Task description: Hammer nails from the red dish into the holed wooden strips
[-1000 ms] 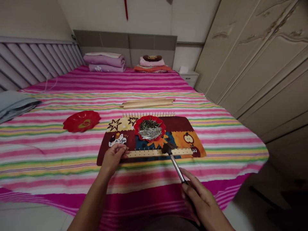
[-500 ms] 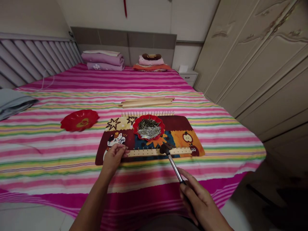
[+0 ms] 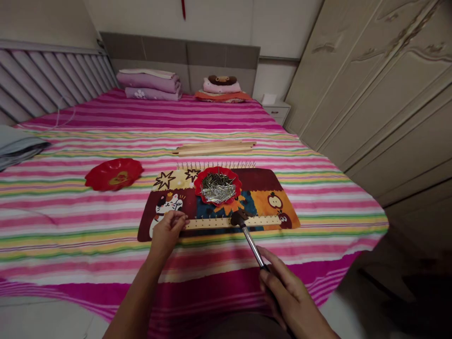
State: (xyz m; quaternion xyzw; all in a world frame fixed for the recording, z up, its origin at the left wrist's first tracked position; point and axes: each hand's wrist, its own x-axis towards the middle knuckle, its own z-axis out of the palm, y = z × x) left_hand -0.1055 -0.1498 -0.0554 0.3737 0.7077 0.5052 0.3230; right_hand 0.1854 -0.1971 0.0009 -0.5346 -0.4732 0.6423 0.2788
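Note:
A pale wooden strip [image 3: 208,223] lies across the near part of a patterned mat [image 3: 261,179], with several nails standing in its left part and small holes along the right. My left hand [image 3: 168,230] pinches the strip's left end, hiding that end. In my right hand [image 3: 286,287] is a hammer [image 3: 252,246], gripped by its dark handle. Its dark head rests on or just above the strip near the middle; I cannot tell which. Behind the strip, a red scalloped dish [image 3: 198,194] holds a heap of dark and silvery nails [image 3: 219,190].
Along the mat's far edge lies another strip [image 3: 226,165] studded with upright nails. Several bare wooden strips [image 3: 212,149] are stacked beyond it. A red plate [image 3: 106,174] sits at left on the striped bedspread [image 3: 70,226]. Folded bedding [image 3: 151,87] is by the headboard.
The view has shifted slightly. Both hands keep their grips, and the hammer head stays close to the same place over the strip.

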